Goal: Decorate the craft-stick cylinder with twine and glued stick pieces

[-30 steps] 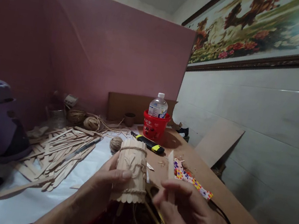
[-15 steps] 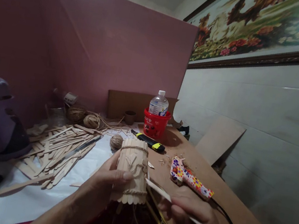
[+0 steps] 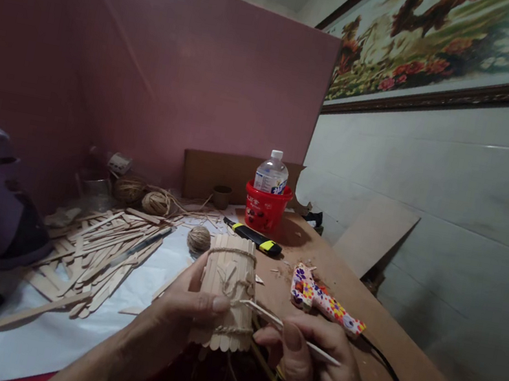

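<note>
A cylinder of upright wooden craft sticks point(image 3: 230, 278), tied with twine near its top and bottom, is gripped by my left hand point(image 3: 179, 305), the thumb lying across its front. Small pieces are fixed on the front of the cylinder. Between thumb and fingers, my right hand point(image 3: 317, 366) pinches a thin pale stick point(image 3: 269, 315). The stick's tip meets the cylinder's front, just right of my left thumb. A loop of cord hangs below the cylinder.
Many loose craft sticks point(image 3: 100, 255) lie on white sheeting at the left. Behind are a twine ball point(image 3: 199, 240), a yellow-black cutter point(image 3: 253, 237) and a red bucket point(image 3: 265, 209) holding a bottle. A flower-patterned glue gun point(image 3: 326, 300) with a black cord rests at the right.
My right hand has moved slightly left and turned, bringing the thin stick's tip onto the cylinder's front. My left hand still holds the cylinder.
</note>
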Available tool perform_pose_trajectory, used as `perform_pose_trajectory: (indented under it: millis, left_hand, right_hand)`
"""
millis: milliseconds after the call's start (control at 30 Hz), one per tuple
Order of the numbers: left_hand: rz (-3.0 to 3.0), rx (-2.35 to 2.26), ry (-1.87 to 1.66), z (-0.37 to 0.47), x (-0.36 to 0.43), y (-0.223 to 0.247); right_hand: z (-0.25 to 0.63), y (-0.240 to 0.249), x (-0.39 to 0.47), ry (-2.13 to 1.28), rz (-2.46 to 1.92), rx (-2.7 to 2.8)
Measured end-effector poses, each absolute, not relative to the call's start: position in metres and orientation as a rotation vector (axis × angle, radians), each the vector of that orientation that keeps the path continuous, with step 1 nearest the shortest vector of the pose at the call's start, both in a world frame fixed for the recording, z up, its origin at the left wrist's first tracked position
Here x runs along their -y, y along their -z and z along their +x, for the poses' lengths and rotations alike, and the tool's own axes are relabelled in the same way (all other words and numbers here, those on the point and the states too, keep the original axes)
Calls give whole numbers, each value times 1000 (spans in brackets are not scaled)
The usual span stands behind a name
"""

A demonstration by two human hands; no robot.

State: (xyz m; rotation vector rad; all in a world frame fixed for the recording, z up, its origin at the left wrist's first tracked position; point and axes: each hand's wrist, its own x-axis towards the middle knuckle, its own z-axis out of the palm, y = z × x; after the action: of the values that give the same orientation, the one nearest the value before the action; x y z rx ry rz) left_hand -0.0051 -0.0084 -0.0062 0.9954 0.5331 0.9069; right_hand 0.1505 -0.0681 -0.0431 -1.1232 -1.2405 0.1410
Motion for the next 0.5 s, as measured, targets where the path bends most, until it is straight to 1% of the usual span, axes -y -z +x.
perform_pose_trajectory:
  millis: [233, 500]
  left_hand:
    - [1030, -588, -896, -4, 10, 5]
    - [1022, -550, -900, -3, 10, 5]
  right_hand:
    - [150, 43, 67, -137, -1120, 1230]
    - [150, 42, 66, -119, -1094, 1226]
